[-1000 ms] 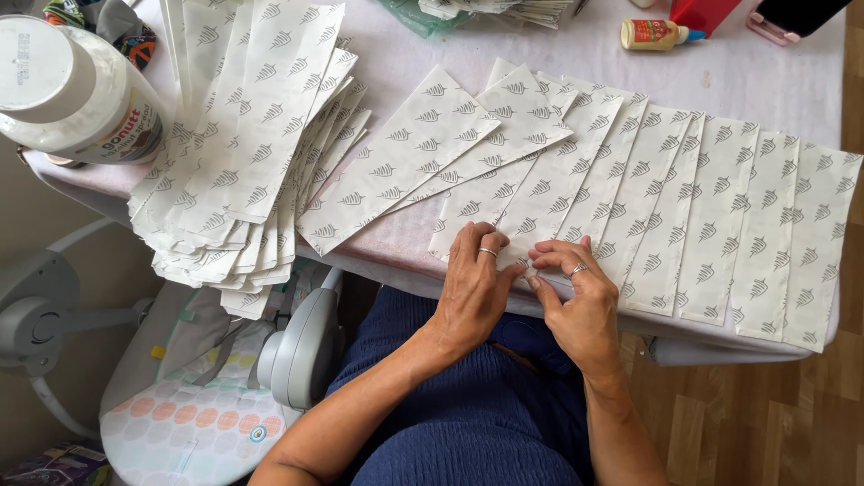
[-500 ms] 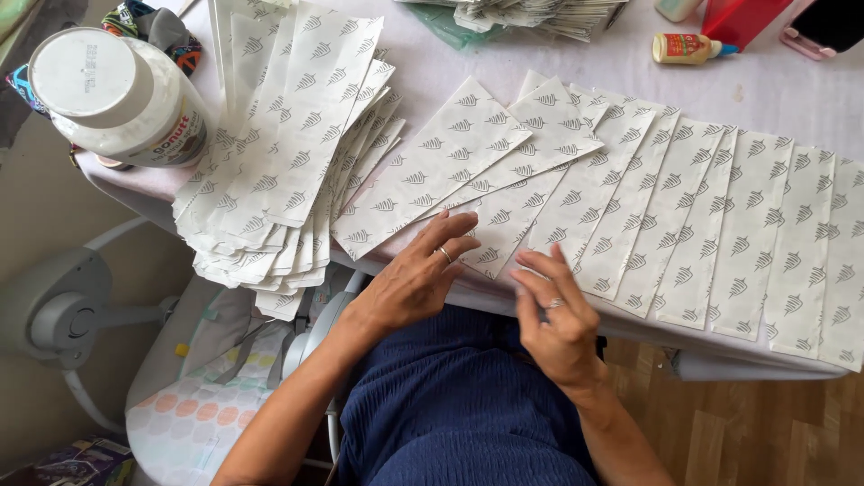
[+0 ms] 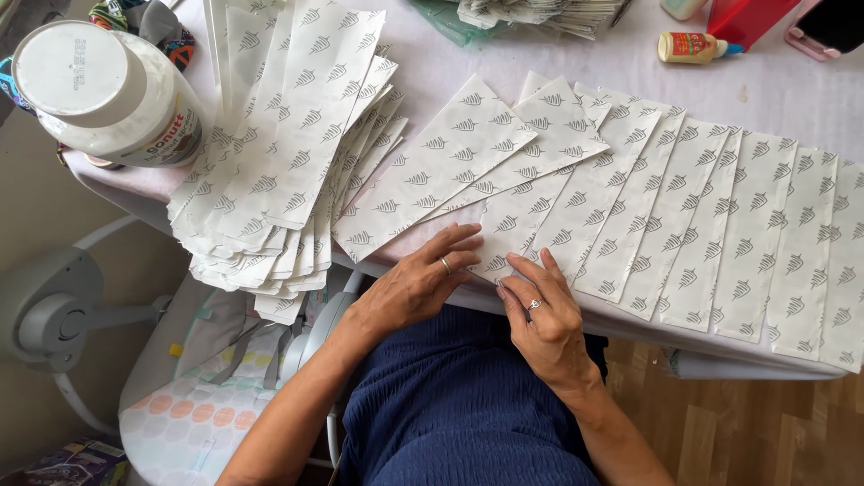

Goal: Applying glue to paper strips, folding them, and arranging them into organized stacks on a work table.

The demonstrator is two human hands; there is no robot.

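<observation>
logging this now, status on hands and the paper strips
Left hand flat, open on table edge. Right hand open, fingers on leaf-print paper strip. Stacked strips left; nothing blocking.

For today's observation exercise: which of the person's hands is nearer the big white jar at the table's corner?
Left. The left hand lies on the table edge toward the white jar; the right hand sits farther away, beyond it.

It looked like a home craft spot; a cloth-covered table (image 3: 576, 81) stood over wood flooring (image 3: 756, 432); a baby bouncer seat (image 3: 193, 405) sat beneath its left edge; a glue bottle (image 3: 693, 47) lay near the far edge.
</observation>
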